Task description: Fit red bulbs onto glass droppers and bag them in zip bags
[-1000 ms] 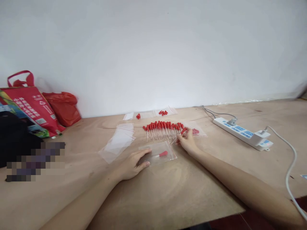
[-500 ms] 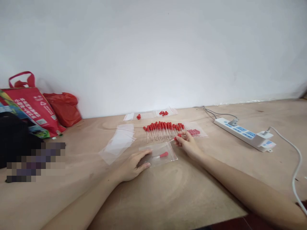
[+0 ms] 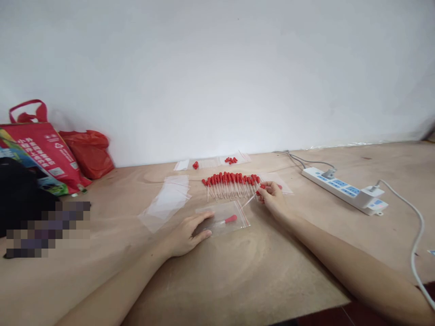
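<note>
My left hand [image 3: 194,233] rests on the left end of a clear zip bag [image 3: 222,213], thumb and fingers apart. Inside that bag lies a dropper with a red bulb [image 3: 231,219]. My right hand [image 3: 272,198] pinches a second red-bulbed dropper [image 3: 250,199] by its bulb, the thin clear tube pointing down-left to the bag's right end. Behind the bag, several red-capped droppers [image 3: 231,179] lie in a row. Another clear bag [image 3: 287,188] with red bulbs, mostly hidden, is behind my right hand. A fan of flat clear bags [image 3: 166,201] lies to the left.
Loose red bulbs [image 3: 231,160] and clear tubes [image 3: 208,163] lie near the wall. A white power strip [image 3: 343,190] with grey cables is on the right. Red bags [image 3: 89,154] and a black item [image 3: 23,199] stand at the left.
My right hand has moved slightly right with the dropper, whose tube now shows more clearly. My left hand stays on the bag. The view has shifted slightly.
</note>
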